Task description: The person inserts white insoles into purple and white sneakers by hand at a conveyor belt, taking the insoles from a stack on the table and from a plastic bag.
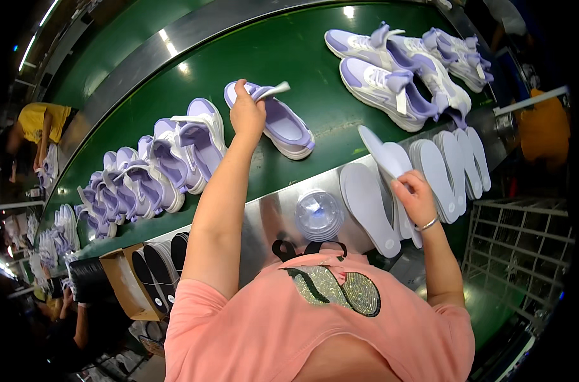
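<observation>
A lavender and white sneaker (290,130) lies alone on the green belt, its opening toward me. My left hand (246,114) is closed on its tongue and upper near the toe. My right hand (416,198) pinches the near part of a pale grey insole (380,153), whose far end is raised above the stacks. Beside it, several grey insoles (367,207) rest in overlapping piles on the metal ledge. A bracelet circles my right wrist.
Lavender sneakers (165,156) line the belt at left; more sneakers (397,79) stand at far right. Clear round plastic containers (319,214) sit on the ledge. A cardboard box (125,280) is next to dark insoles (150,274). A wire rack (518,245) stands right. A yellow-shirted person (42,122) works at left.
</observation>
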